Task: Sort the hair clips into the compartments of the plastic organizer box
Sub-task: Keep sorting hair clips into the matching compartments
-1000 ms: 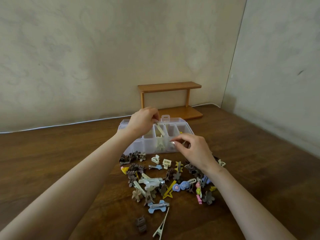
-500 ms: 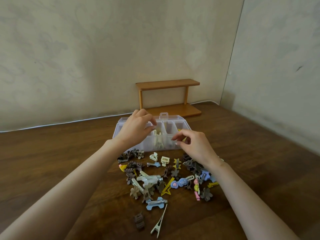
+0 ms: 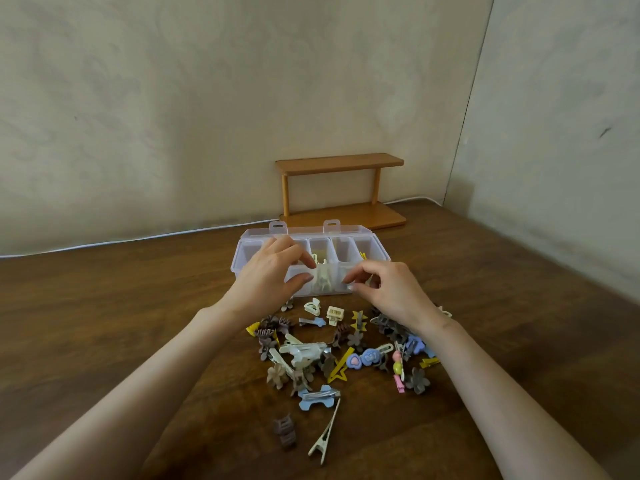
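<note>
A dark brown wooden table (image 3: 104, 323) fills the lower view and meets a pale wall. At its far edge stands a small two-tier wooden shelf (image 3: 339, 188).

In front of the shelf sits the clear plastic organizer box (image 3: 238, 258), its lid thrown open behind it and its divided compartments facing up. Between the box and the person lies a loose heap of mixed hair clips (image 3: 332, 355) in brown, cream, blue, yellow and pink, well short of sorted.

Both hands hang over the near wall of the box, close together but not touching. The left hand (image 3: 270, 275) has its fingers loosely curled, thumb and forefinger parted, holding nothing that shows. The right hand (image 3: 391, 292) has thumb and forefinger drawn nearly together at the front right of the box; whether they pinch something small cannot be told.

A few cream clips (image 3: 322, 277) stand in a middle compartment, just beside the left fingertips, and a bit of yellow clip (image 3: 363, 255) shows in a right-hand one.

The step in hand looks like dropping clips into their compartments. Next, I judge, a hand must go back to the heap and pick another piece, perhaps the long cream alligator clip (image 3: 325, 436) lying apart at the near edge, and match it to its kind.
</note>
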Motion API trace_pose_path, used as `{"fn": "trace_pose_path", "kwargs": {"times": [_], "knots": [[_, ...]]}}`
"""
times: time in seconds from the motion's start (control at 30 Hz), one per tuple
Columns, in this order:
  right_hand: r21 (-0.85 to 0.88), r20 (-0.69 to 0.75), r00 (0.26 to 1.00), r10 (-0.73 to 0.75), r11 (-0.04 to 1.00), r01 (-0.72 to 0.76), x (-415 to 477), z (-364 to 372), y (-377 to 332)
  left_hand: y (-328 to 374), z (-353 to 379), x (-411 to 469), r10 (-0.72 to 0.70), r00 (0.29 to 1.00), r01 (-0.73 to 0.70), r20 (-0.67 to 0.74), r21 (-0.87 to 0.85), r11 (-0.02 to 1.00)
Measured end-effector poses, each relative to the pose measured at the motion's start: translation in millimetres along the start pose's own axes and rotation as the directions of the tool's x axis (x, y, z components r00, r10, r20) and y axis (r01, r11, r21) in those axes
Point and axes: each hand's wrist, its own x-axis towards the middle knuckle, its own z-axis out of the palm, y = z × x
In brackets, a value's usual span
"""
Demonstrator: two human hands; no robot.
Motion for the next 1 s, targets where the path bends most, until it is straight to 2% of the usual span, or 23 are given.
{"fn": "trace_pose_path", "kwargs": {"times": [0.13,0.23,0.4,0.5,0.57,0.67,0.73,0.9,1.0], "knots": [[0.04,0.034,0.999,-0.037,0.999,0.036,-0.4,2.5,-4.5,5.4,-3.0,-2.2,-0.011,0.996,0.014,0.091,-0.036,0.999],[0.071,0.109,0.986,-0.124,0.991,0.117,-2.3,8.1,-14.3,6.9,-2.5,-3.1,-0.017,0.992,0.022,0.123,-0.038,0.999],[-0.096,0.262,0.93,-0.258,0.952,0.291,-6.5,23.5,-29.7,3.0,-3.3,-5.1,-0.044,0.986,0.051,0.16,-0.041,0.998],[-0.203,0.314,0.905,-0.289,0.91,0.361,-8.4,27.5,-33.1,2.8,-7.7,-4.0,-0.059,0.965,0.072,0.256,-0.039,0.997],[-0.222,0.335,0.902,-0.272,0.908,0.356,-8.7,25.7,-33.9,3.6,-11.5,-4.0,-0.057,0.923,0.086,0.381,-0.058,0.995],[-0.265,0.375,0.895,-0.241,0.897,0.353,-7.9,21.0,-33.2,3.7,-14.9,-5.9,-0.049,0.823,0.107,0.565,-0.07,0.992],[-0.281,0.386,0.897,-0.215,0.899,0.337,-7.1,18.9,-31.1,3.3,-15.0,-6.9,-0.054,0.772,0.115,0.634,-0.056,0.992],[-0.271,0.384,0.903,-0.193,0.911,0.31,-6.5,17.2,-28.1,1.7,-12.0,-8.1,-0.059,0.742,0.086,0.668,-0.008,0.996],[-0.252,0.393,0.899,-0.193,0.918,0.307,-6.5,16.9,-27.6,-1.3,-8.9,-8.4,-0.081,0.76,0.083,0.644,0.028,0.996]]}}
